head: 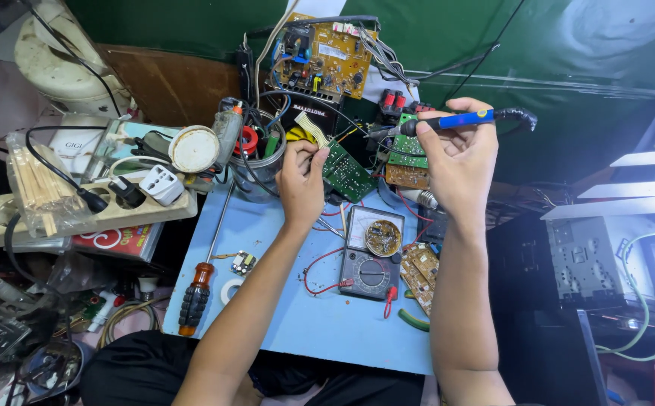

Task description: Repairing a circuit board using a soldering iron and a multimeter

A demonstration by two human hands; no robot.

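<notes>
Item: green circuit board [347,172], propped above the blue work board [320,316], pinched in left hand [302,180]. Right hand [459,162] clamps soldering iron [448,121] — tip near wires. Risk: slip scorches fingers, bridges joints.

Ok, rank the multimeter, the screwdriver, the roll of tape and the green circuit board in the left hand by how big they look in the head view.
1. Screwdriver, longest by far.
2. Multimeter, though it covers more area.
3. Green circuit board held by the left hand, partly hidden and farther off, so unsure.
4. Roll of tape.
</notes>
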